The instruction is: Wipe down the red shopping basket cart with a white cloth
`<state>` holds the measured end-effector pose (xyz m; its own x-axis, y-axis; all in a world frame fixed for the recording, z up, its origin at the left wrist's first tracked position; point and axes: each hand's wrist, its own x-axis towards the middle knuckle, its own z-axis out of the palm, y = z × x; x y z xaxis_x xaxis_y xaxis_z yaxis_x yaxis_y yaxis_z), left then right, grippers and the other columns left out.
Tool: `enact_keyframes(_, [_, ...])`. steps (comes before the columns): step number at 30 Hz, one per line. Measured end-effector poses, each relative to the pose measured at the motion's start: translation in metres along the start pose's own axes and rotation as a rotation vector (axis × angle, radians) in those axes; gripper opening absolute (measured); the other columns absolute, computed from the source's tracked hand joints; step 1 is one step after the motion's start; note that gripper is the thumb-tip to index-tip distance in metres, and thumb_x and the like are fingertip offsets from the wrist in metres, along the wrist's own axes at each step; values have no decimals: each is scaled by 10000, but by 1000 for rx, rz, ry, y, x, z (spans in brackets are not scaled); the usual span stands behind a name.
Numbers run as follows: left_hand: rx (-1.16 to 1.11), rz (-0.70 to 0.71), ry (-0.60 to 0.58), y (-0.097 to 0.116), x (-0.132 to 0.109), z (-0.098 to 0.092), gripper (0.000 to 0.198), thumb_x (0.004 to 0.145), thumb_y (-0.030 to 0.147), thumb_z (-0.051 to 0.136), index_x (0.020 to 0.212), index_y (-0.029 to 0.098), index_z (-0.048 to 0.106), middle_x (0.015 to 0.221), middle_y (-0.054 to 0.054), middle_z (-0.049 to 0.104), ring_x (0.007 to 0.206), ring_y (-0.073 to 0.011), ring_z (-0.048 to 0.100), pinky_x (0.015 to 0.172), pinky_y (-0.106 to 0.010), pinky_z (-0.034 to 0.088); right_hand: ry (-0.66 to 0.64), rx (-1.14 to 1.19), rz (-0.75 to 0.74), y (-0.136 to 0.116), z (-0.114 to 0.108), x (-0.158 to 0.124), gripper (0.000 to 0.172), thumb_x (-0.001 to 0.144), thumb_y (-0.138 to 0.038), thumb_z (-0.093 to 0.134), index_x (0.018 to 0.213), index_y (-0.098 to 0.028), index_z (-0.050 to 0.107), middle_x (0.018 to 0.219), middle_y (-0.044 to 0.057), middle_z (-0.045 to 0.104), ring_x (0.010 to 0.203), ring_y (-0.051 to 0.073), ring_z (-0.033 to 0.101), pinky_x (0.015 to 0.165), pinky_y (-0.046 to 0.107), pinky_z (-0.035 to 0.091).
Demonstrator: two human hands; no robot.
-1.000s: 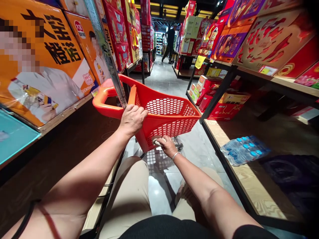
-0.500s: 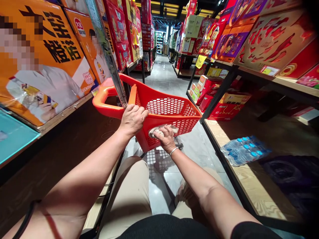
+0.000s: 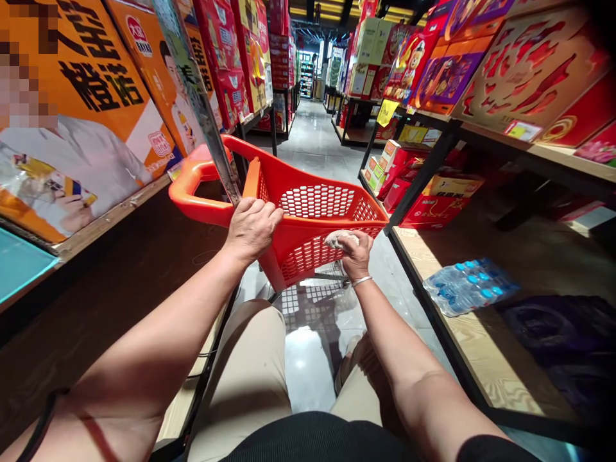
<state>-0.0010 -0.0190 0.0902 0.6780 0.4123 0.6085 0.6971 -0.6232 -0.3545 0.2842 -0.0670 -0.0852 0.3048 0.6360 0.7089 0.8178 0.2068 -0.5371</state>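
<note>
At ten o'clock, orange cartons (image 3: 106,122) on a wood-edged shelf (image 3: 114,213); at eleven, stacked red boxes (image 3: 228,93); at twelve, a grey tiled floor (image 3: 312,128); towards two, a gold-and-red box (image 3: 520,70) on another shelf (image 3: 568,156); between three and four, blue-capped bottles (image 3: 464,289) grouped on a pale wooden board (image 3: 469,346)

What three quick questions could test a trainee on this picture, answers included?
1. What does the right hand hold?
2. True or false: the left hand touches nothing.
3. Where does the pack of clear plastic blue-capped bottles lie: a) grey tiled floor, b) pale wooden shelf, c) orange cardboard box?

Key: 1. A crumpled whitish cloth. 2. False: it grips the orange-red plastic shopping cart. 3. b.
</note>
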Motion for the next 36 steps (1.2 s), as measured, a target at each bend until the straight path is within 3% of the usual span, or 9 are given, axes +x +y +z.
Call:
enact_keyframes(2, [-18, -13, -6, 0, 0, 0, 299, 993, 140, 364, 912, 254, 629, 790, -43, 603, 801, -246, 511, 812, -401, 384, 2, 3, 58, 0, 6, -5, 266, 855, -130, 587, 977, -277, 772, 1202, 96, 562, 1184, 281, 460, 1034, 490, 422])
enact_keyframes(7, [-43, -20, -27, 1, 1, -3, 253, 967, 140, 407, 901, 240, 630, 799, -45, 610, 809, -239, 525, 830, -400, 385, -242, 37, 40, -5, 31, -53, 376, 756, -7, 511, 831, -264, 775, 984, 55, 605, 1026, 233, 483, 952, 401, 436])
enact_keyframes(10, [17, -10, -16, 3, 1, -5, 237, 981, 192, 424, 879, 223, 636, 794, -51, 621, 799, -238, 535, 842, -408, 386, -283, 55, 6, -8, 28, -60, 389, 723, 11, 506, 794, -267, 769, 943, 40, 614, 981, 216, 494, 912, 369, 444])
enact_keyframes(19, [-26, -13, 18, 6, 3, -7, 260, 983, 257, 439, 841, 216, 653, 789, -79, 635, 797, -268, 539, 828, -449, 398, 134, -98, 75, -18, -54, 46, 207, 836, -238, 661, 1021, -254, 752, 1137, 94, 553, 1108, 272, 534, 1014, 452, 446])
enact_keyframes(23, [-46, -26, 5, 5, 3, -6, 276, 993, 229, 412, 813, 233, 620, 784, -61, 625, 789, -243, 535, 845, -429, 392, 1, -111, 72, -52, -43, 68, 295, 810, -153, 635, 1063, -241, 758, 1096, 89, 564, 1060, 262, 540, 1013, 443, 426])
enact_keyframes(27, [2, -3, 3, 3, 2, -5, 253, 994, 191, 413, 824, 232, 596, 791, -45, 617, 805, -229, 534, 859, -414, 391, -236, -30, -179, -108, -23, 70, 446, 822, -68, 578, 1170, -292, 744, 1159, 69, 569, 1105, 246, 522, 1026, 395, 418])
enact_keyframes(29, [-3, -9, -4, 2, 2, -5, 254, 1005, 208, 409, 830, 232, 592, 793, -42, 616, 809, -227, 532, 862, -413, 389, -314, 8, -275, -120, -22, 75, 517, 808, -28, 568, 1207, -311, 734, 1182, 59, 573, 1116, 240, 519, 1032, 389, 418])
enact_keyframes(32, [-55, -32, -23, 2, 2, -6, 262, 1019, 266, 406, 837, 235, 591, 804, -46, 621, 815, -231, 531, 862, -419, 389, -375, -29, -231, -102, -34, 91, 487, 774, -6, 585, 1144, -266, 763, 1128, 68, 605, 1066, 230, 542, 1011, 399, 425])
enact_keyframes(36, [-122, -59, -28, 2, 4, -6, 251, 1004, 312, 428, 825, 246, 591, 810, -50, 620, 822, -238, 531, 870, -426, 383, -346, -259, 53, -40, -67, 117, 373, 752, -41, 607, 1061, -155, 783, 1057, 105, 621, 952, 197, 561, 953, 373, 434])
